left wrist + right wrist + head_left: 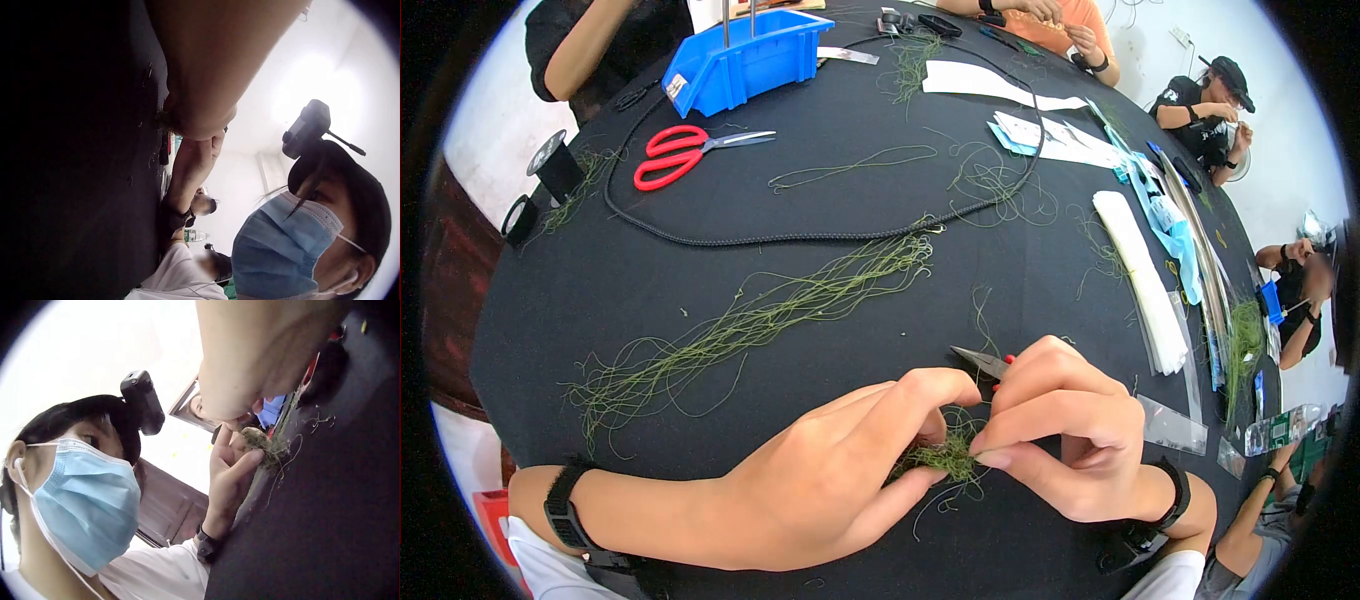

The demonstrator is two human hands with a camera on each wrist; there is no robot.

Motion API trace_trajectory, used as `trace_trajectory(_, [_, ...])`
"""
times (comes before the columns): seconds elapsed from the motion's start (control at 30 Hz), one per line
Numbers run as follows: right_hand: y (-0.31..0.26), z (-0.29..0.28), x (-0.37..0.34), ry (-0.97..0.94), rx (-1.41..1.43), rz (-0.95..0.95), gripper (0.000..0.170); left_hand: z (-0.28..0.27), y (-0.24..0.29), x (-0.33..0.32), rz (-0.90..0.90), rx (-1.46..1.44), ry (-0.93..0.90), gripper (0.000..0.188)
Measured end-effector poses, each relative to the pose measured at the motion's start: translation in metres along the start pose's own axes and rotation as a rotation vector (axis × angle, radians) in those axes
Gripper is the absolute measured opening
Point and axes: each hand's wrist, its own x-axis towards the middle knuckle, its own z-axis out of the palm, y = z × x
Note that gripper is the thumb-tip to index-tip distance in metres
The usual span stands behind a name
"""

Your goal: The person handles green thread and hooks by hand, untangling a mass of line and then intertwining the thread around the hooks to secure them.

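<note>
Close to the near table edge, my left hand (840, 460) holds a small tangled bundle of green thread (948, 458) between thumb and fingers. Loose ends stick out of the bundle; in the right wrist view the green tangle (265, 447) shows against the left fingers. My right hand (1065, 430) pinches at the bundle's right side with thumb and forefinger, the other fingers curled. Pointed metal blades with red (982, 362) stick out past the right knuckles, their rear part hidden. A long spread of green threads (770, 310) lies beyond the left hand.
Red-handled scissors (675, 158), a blue bin (745, 65) and a thread spool (555, 165) stand or lie toward the far left. A black cord (770, 241) loops across the table. White strips (1140, 280) and clear plastic bags (1172, 425) lie at right. Other people sit around the table.
</note>
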Motion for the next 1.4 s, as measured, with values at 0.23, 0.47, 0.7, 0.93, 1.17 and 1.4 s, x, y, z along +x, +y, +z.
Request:
trace_trajectory(0.23, [0.000,-0.003,0.002,-0.028,0.008,-0.034,0.016,-0.001,0.000,0.000,0.026,0.006,0.019,0.055])
trace_trajectory(0.47, [0.005,-0.016,0.003,-0.014,0.112,0.304,0.033,-0.004,0.001,0.001,-0.027,-0.012,0.040,0.053])
trace_trajectory(0.7, [0.011,-0.023,0.008,-0.240,-0.119,0.174,0.025,-0.005,0.002,0.001,-0.041,-0.027,0.037,0.053])
trace_trajectory(0.93, [-0.005,-0.041,0.014,-0.262,-0.238,0.129,0.009,-0.005,0.002,0.002,0.041,0.038,0.063,0.052])
trace_trajectory(1.17, [-0.009,-0.048,0.012,-0.266,-0.288,0.143,0.012,-0.004,-0.001,0.003,0.173,0.129,0.084,0.049])
trace_trajectory(1.4, [-0.012,-0.052,0.014,-0.290,-0.312,0.193,0.014,-0.002,-0.003,0.004,0.233,0.144,0.114,0.050])
